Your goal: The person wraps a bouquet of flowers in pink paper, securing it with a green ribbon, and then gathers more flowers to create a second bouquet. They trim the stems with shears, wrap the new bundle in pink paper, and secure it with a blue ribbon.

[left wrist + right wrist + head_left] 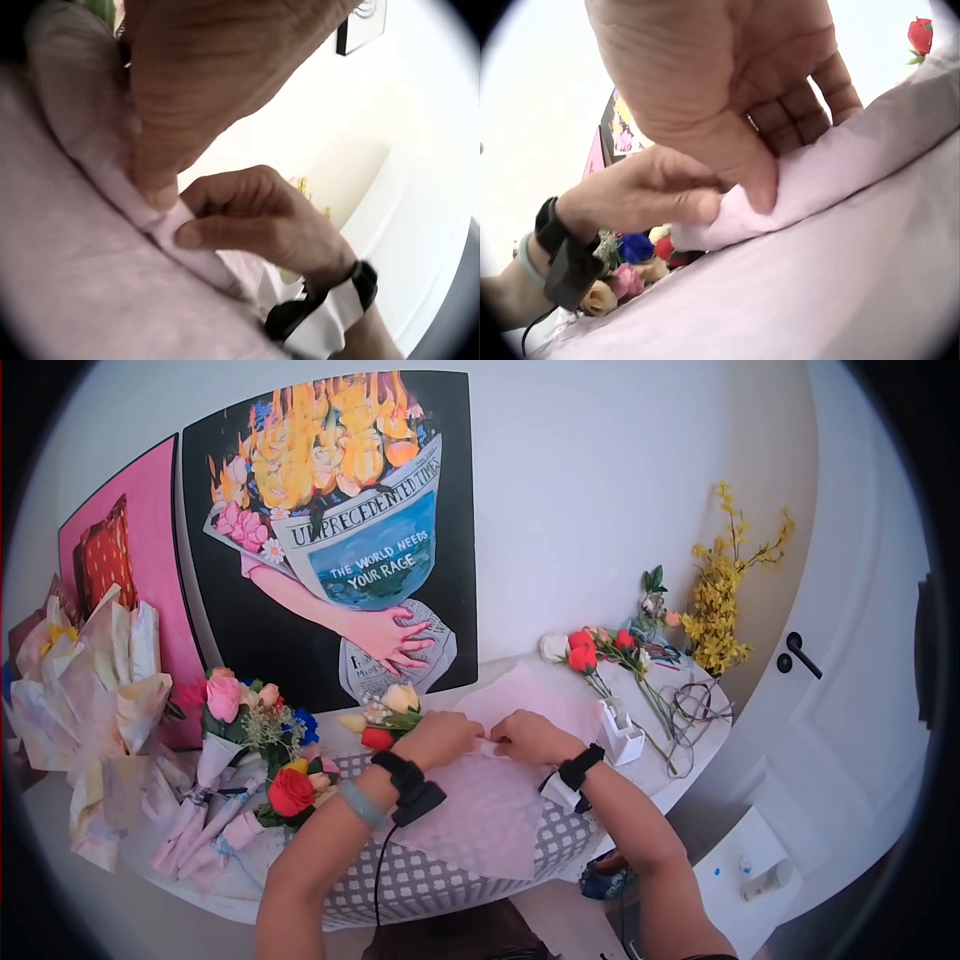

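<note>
A thin pale pink sheet of wrapping paper (490, 810) lies spread over a grey patterned cloth, and part of it is folded into a soft roll (817, 180). My left hand (448, 740) pinches this roll, its thumb pressed on the near side in the left wrist view. Close beside it, my right hand (540, 738) pinches the same roll, thumb in front and fingers behind. A small bunch of flowers (390, 720), with cream blooms and a red one, lies just left of my left hand. The lower part of that bunch is hidden behind the hand and paper.
Wrapped bouquets (290, 790) and crumpled wrapping (110, 710) crowd the left side. To the right lie loose red and white flowers (582, 652), a white tape dispenser (622, 732) and tangled cords (695, 705). A painting (330, 550) leans against the wall behind.
</note>
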Tool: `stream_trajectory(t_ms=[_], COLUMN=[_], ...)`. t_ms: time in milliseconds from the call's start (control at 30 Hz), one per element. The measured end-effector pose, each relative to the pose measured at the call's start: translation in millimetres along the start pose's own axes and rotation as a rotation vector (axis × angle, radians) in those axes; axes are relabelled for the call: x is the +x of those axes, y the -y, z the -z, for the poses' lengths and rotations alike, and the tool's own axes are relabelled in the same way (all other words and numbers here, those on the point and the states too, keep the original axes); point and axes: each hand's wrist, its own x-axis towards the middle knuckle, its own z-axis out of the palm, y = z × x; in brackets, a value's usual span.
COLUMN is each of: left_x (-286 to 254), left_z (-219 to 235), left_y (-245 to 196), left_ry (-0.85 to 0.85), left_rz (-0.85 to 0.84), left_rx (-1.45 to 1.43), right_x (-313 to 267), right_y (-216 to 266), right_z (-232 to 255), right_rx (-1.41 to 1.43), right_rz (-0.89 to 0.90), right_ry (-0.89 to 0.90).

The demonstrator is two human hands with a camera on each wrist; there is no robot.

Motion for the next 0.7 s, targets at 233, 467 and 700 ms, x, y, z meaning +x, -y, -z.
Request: stream_trajectory(t_ms=[233,467,700], left_x=[-31.4,-28.1,-10.3], left_z=[-8.3,4.0,-32.3], left_y=[-11.8,-24.0,-36.6], left_ry=[-0.098,0.011,-0.326], left_rz=[-0.103,0.004,-0.061], left_rx=[0.196,0.129,0.187], right_x=[-6.6,-3.3,9.2], right_y=[8.4,-0.5,-29.1], right_z=[7.0,10.6,1.2], right_rx=[0.134,0.361,0.509], right_rz=[0.068,0.060,-0.139], right_ry=[0.119,0.211,0.413])
